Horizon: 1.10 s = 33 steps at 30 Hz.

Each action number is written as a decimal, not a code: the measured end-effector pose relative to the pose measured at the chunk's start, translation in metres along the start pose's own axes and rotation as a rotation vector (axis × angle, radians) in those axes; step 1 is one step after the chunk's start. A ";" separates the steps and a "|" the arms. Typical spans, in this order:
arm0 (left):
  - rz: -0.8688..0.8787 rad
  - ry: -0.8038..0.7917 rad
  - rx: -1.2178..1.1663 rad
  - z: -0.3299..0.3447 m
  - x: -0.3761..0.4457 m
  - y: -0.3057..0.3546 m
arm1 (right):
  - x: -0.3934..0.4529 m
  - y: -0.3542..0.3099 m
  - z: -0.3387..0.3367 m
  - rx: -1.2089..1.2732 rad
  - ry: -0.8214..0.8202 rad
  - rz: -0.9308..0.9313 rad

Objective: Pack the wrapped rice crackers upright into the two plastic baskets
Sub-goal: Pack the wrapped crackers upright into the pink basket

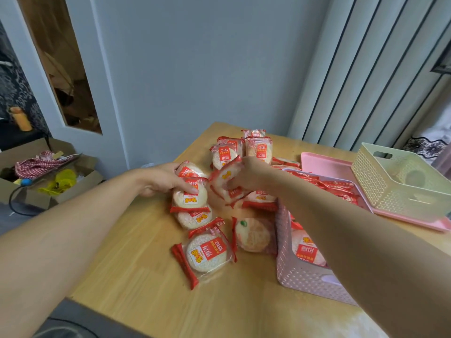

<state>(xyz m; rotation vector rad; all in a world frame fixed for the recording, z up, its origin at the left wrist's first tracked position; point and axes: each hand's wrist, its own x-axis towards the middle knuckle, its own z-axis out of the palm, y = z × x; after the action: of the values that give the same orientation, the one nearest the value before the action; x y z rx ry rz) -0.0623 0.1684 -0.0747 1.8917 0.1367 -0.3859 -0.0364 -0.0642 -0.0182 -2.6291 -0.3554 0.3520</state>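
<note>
Pink perforated plastic basket (pixel 296 272) on the right of the light wooden table (pixel 136 276), holding round white rice crackers in clear red-ended wrappers (pixel 308 247) standing on edge in a row, partly hidden behind the right forearm crossing over it. Pale green perforated plastic basket (pixel 380 189) farther right, near the table's far corner, resting on a flat pink plastic lid (pixel 324 165); no crackers visible inside.

Loose wrapped crackers piled mid-table, left of the pink basket: one flat wrapped cracker with a red label (pixel 207 252) nearest the viewer, a paler wrapped cracker (pixel 253 235) just beside it against the basket wall, more standing crackers (pixel 258 148) at the far end of the pile.

Left hand (pixel 162 179) pressing down on a stacked wrapped cracker (pixel 190 195), thumb and fingers curled over its top edge. Right hand (pixel 251 175) closed round a tilted wrapped cracker (pixel 225 176), lifted above the pile.

Open cardboard box (pixel 48 181) on the floor at left, filled with red checked cloth and yellow items. Grey wall behind, vertical ribbed radiator panel (pixel 366 81) at right.
</note>
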 end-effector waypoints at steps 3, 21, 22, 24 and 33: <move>-0.020 0.127 -0.096 -0.007 -0.001 -0.003 | 0.000 -0.004 -0.002 0.361 -0.065 0.040; -0.124 0.239 -0.307 0.003 -0.017 0.011 | -0.011 -0.036 0.040 0.123 -0.442 0.060; -0.071 0.254 -0.329 0.003 -0.019 0.020 | -0.016 -0.036 0.032 0.166 -0.416 0.033; 0.057 0.266 -0.404 0.006 -0.021 0.049 | -0.030 -0.034 0.001 0.189 -0.260 -0.043; 0.234 0.256 -0.561 0.124 -0.006 0.130 | -0.104 0.109 -0.116 0.508 0.232 -0.079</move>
<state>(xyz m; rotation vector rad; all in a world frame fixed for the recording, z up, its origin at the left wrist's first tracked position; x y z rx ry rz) -0.0563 0.0078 0.0059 1.3725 0.1717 0.0583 -0.0773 -0.2368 0.0494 -2.1215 -0.2502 0.0897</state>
